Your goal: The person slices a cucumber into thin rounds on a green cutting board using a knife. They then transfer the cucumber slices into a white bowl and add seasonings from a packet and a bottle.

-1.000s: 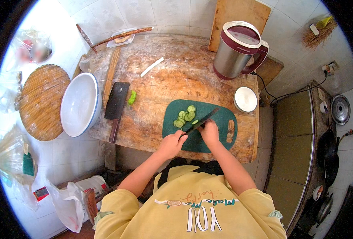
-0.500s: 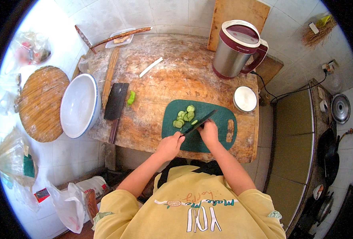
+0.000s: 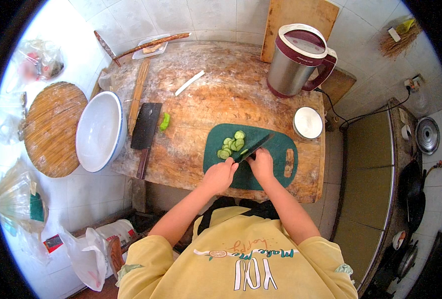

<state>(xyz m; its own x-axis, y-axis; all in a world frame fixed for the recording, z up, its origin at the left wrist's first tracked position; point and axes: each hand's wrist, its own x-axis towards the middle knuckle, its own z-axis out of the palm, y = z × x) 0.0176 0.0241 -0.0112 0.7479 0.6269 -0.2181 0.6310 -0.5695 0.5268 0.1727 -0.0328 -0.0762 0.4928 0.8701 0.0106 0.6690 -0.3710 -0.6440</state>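
Fingers of the left hand (image 3: 221, 177) are wrapped around one knife (image 3: 257, 145); those of the right hand (image 3: 262, 165) are curled beside its blade, and whether anything is pinched cannot be told. About ten cucumber slices (image 3: 231, 143), overlapped, are spread on one green board (image 3: 282, 144) just beyond the left fingertips. Left of these fingers, one pepper (image 3: 165, 121), one cleaver (image 3: 146, 126) and one basin (image 3: 99, 132) are seen.

We are finding bare wooden tabletop (image 3: 186, 149) between green pepper (image 3: 165, 121) and cutting board (image 3: 216, 133); soymilk maker (image 3: 289, 70) and white bowl (image 3: 308, 123) are blocking the right, cleaver (image 3: 146, 125) and enamel basin (image 3: 98, 132) the left.
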